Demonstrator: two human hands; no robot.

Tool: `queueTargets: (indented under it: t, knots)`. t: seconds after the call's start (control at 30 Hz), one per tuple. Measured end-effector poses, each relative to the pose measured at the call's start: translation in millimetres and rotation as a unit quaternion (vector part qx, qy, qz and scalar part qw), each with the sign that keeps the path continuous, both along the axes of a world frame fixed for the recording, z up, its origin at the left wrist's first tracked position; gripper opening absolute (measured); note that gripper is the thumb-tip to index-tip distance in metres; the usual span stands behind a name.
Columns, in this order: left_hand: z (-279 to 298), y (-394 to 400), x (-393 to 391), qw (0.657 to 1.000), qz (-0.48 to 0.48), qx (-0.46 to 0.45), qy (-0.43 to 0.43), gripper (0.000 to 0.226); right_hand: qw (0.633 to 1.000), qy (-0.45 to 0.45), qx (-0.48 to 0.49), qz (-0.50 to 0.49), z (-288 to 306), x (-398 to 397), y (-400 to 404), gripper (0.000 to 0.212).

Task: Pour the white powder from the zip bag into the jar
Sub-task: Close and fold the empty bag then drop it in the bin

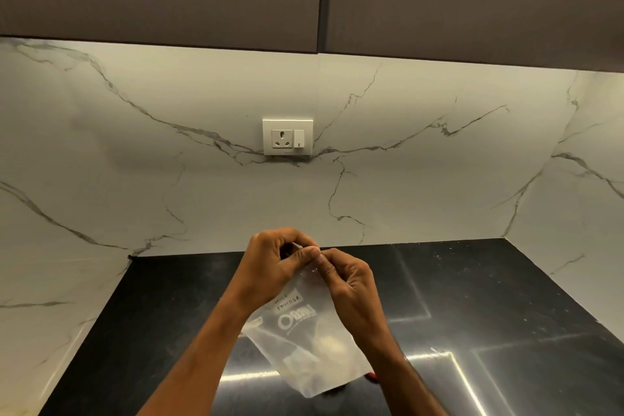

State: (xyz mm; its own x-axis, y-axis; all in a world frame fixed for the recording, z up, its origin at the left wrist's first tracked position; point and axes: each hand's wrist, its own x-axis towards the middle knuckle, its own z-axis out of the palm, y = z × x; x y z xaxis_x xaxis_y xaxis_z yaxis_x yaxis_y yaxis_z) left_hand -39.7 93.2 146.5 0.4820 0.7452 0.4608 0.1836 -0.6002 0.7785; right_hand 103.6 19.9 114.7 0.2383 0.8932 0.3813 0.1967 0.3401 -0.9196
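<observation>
The zip bag [305, 338] hangs upright in the air above the near middle of the dark surface [489, 314], its sealed top edge uppermost and a little white powder [329, 343] settled low inside. Both hands pinch that top edge side by side, the left hand [273, 267] and right hand [347, 284] touching at the thumbs, apparently parting the zip. No jar is in view.

The zip bag [305, 344] hangs above the counter [489, 314], before the wall socket [287, 136].
</observation>
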Motion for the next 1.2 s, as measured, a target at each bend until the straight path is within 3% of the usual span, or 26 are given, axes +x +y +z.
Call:
queueTargets:
  t: [0.13, 0.4, 0.63, 0.83, 0.97, 1.03, 1.1, 1.2]
  knots:
    - [-1, -4, 4, 1.000, 0.012, 0.019, 0.008, 0.027, 0.999, 0.003, 0.018, -0.031, -4, -4, 2, 0.020]
    - [-6, 1, -11, 0.998, 0.059, 0.029, 0.015, 0.014, 0.993, 0.073, 0.025, -0.088, 7, 6, 4, 0.028]
    - [-5, 14, -36, 0.998, 0.037, -0.003, 0.047, 0.022, 0.988, 0.116, 0.000, -0.098, 15, 25, 5, 0.028]
    - [-9, 27, -61, 0.997, 0.024, -0.021, 0.069, 0.015, 0.985, 0.130, -0.007, -0.111, 13, 38, 4, 0.029]
    - [-12, 29, -64, 0.998, 0.028, -0.023, 0.049, 0.015, 0.982, 0.135, 0.000, -0.130, 15, 38, 6, 0.029]
    - [-15, 30, -64, 0.998, 0.031, -0.057, 0.003, 0.017, 0.981, 0.138, 0.001, -0.134, 17, 36, 8, 0.028]
    - [-21, 23, -59, 0.983, 0.007, -0.156, -0.094, 0.032, 0.978, 0.154, -0.002, -0.140, 18, 36, 10, 0.026]
    - [-37, 6, -45, 0.917, -0.071, -0.329, -0.213, 0.078, 0.967, 0.211, -0.020, -0.143, 18, 40, 13, 0.022]
